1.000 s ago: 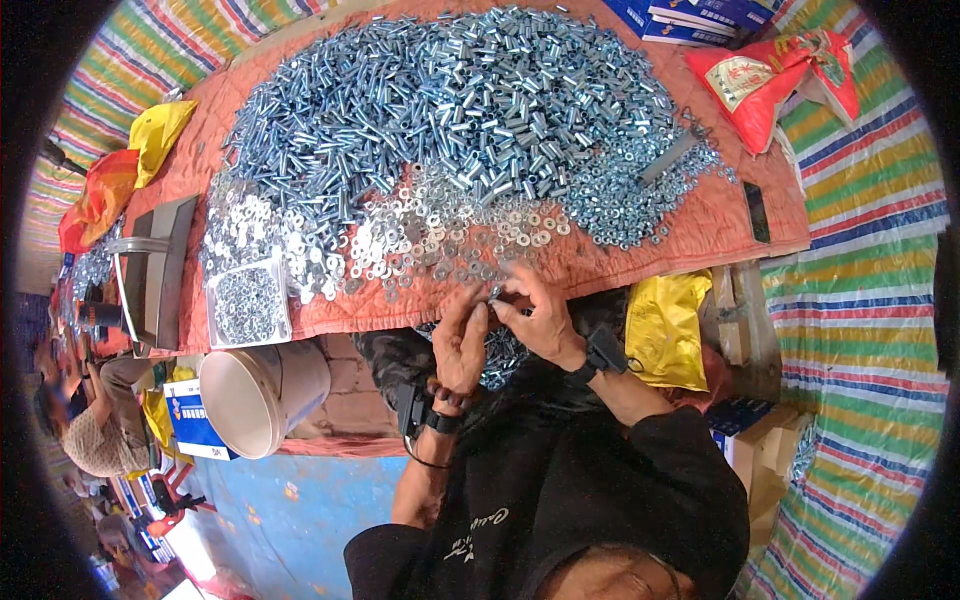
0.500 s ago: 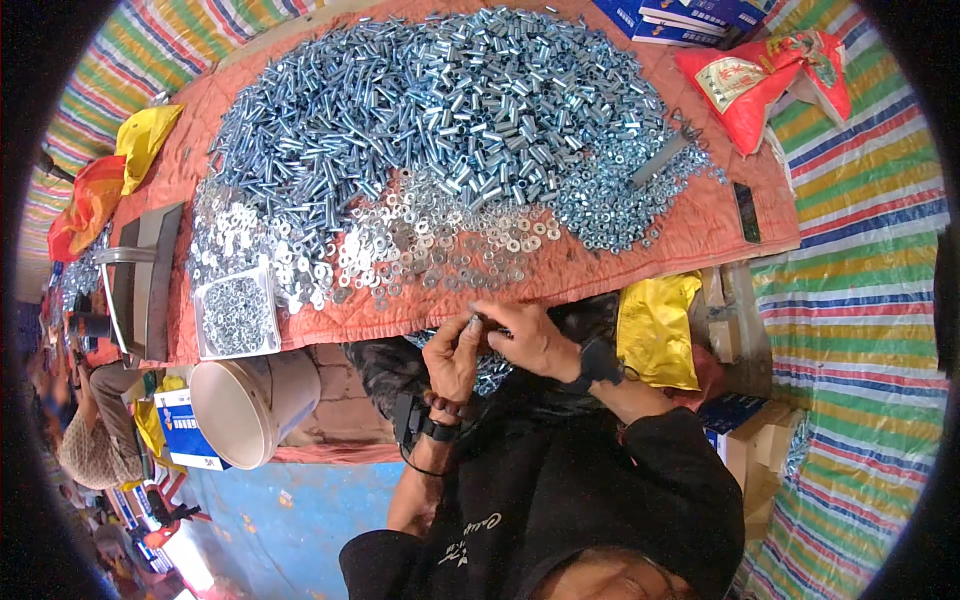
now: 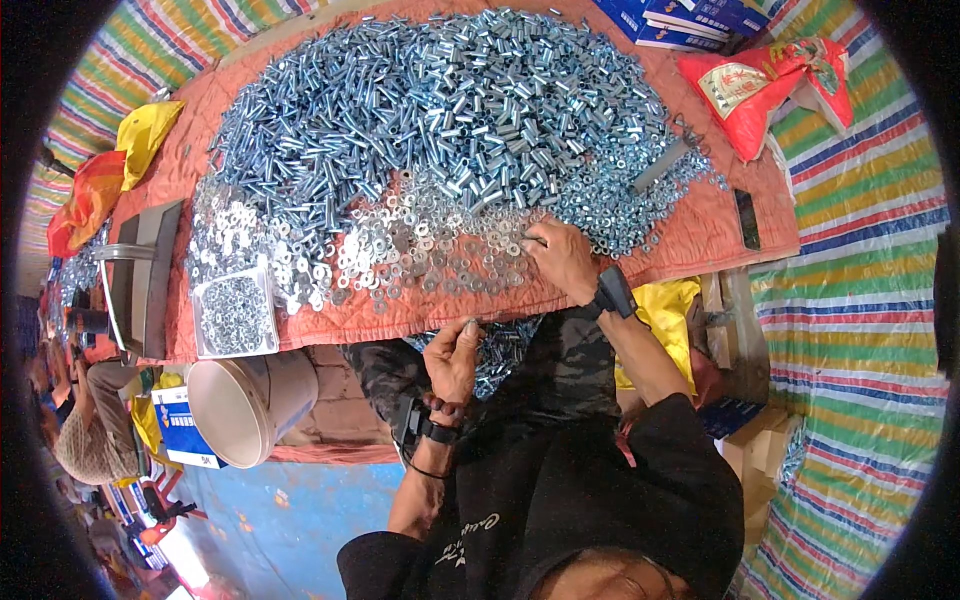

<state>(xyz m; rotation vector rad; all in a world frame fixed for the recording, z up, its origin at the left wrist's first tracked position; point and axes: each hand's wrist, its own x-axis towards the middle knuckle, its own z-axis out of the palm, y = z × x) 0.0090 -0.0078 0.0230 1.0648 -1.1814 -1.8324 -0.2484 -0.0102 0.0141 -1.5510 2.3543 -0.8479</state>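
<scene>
My left hand (image 3: 452, 358) is held at the table's near edge, its thumb and fingers pinched together on something too small to make out. My right hand (image 3: 562, 258) reaches over the tabletop, fingertips down at the right end of a scatter of flat washers (image 3: 430, 240). Those fingers are closed together, and what lies between them is hidden. Beyond the washers spreads a big heap of metal sleeves (image 3: 500, 110). To the right of my right hand lies a pile of small nuts (image 3: 610, 205). More metal pieces (image 3: 497, 360) show in my lap, below the edge.
A square white tray (image 3: 237, 349) of small rings sits at the near left, beside a grey metal stand (image 3: 155, 285). Below it is a white bucket (image 3: 225, 415). A red bag (image 3: 735, 95), blue boxes (image 3: 690, 22) and a dark flat object (image 3: 747, 218) are on the right.
My right hand has left my left hand and moved forward and right onto the washers. My left hand stays at the table edge, still pinched.
</scene>
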